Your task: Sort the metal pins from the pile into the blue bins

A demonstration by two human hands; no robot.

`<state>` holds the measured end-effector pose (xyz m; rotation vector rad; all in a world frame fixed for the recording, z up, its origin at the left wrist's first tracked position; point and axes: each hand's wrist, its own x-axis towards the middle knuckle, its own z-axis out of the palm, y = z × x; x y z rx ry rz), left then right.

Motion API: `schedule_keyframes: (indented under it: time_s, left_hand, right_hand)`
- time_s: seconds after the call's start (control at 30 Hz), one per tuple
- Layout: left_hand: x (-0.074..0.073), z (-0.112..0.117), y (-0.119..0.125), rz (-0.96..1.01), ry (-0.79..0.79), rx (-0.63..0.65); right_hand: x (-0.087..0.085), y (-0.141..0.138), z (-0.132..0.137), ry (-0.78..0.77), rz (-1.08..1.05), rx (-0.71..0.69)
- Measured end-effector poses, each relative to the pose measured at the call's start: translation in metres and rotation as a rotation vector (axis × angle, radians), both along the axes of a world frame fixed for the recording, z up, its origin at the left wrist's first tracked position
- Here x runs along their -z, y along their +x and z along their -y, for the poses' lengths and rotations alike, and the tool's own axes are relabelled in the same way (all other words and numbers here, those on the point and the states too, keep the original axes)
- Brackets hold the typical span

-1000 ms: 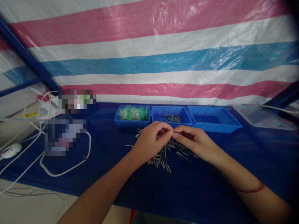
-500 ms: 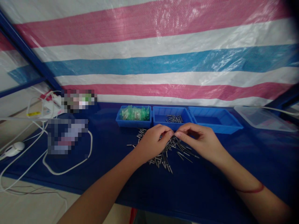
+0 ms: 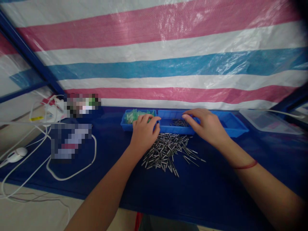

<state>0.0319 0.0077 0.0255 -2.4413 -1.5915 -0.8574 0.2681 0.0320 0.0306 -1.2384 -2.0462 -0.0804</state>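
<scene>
My left hand [image 3: 145, 131] is at the front of the left blue bin [image 3: 127, 127], which holds green-tinted plastic packets [image 3: 132, 116]. Its thumb and index finger are apart, with nothing visible between them. Over the right part of the middle blue bin [image 3: 168, 129] is my right hand [image 3: 207, 125], thumb and index fingertips close together in a pinch. Anything between those tips is too small to make out. Below them, several blind rivets [image 3: 179, 122] lie in the middle bin. A large loose pile of blind rivets [image 3: 166, 150] spreads on the blue table in front of the bins.
A third blue bin [image 3: 231, 124] stands at the right, partly behind my right hand. Beyond it lies a clear plastic lid [image 3: 269, 122]. White cables [image 3: 60, 178] and a white device [image 3: 15, 154] occupy the left side. A striped plastic sheet [image 3: 154, 69] hangs behind the table [image 3: 204, 192].
My hands were together above the rivet pile and have separated. The left moved left and up to the packet bin; the right moved up over the middle bin. More of the pile shows.
</scene>
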Motion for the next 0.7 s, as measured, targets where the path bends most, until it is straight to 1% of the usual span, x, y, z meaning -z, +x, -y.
schedule_keyframes:
  time_s: [0.1, 0.13, 0.23, 0.3, 0.43, 0.6, 0.63, 0.7]
  left_hand:
    - [0.001, 0.0, -0.003, -0.081, 0.005, 0.009]
    - [0.002, 0.0, -0.003, -0.099, 0.002, 0.021]
    - [0.005, 0.0, -0.001, -0.119, -0.011, 0.033]
    - [0.006, -0.001, 0.001, -0.119, -0.018, 0.03]
    - [0.006, -0.003, 0.001, -0.125, -0.025, 0.029]
    - [0.005, -0.004, 0.001, -0.122, -0.034, 0.034]
    - [0.005, -0.004, 0.001, -0.121, -0.033, 0.035]
    - [0.005, -0.003, 0.001, -0.121, -0.028, 0.035]
  right_hand:
    - [0.004, 0.019, 0.001, 0.018, 0.034, 0.08]
    - [0.007, 0.026, 0.003, -0.018, 0.043, 0.121]
    - [0.015, 0.041, 0.007, -0.195, 0.081, 0.226]
    - [0.018, 0.046, 0.009, -0.268, 0.095, 0.253]
    - [0.017, 0.046, 0.012, -0.317, 0.139, 0.244]
    - [0.012, 0.044, 0.014, -0.316, 0.185, 0.237]
    - [0.01, 0.043, 0.015, -0.291, 0.198, 0.239]
    - [0.006, 0.041, 0.016, -0.192, 0.199, 0.244]
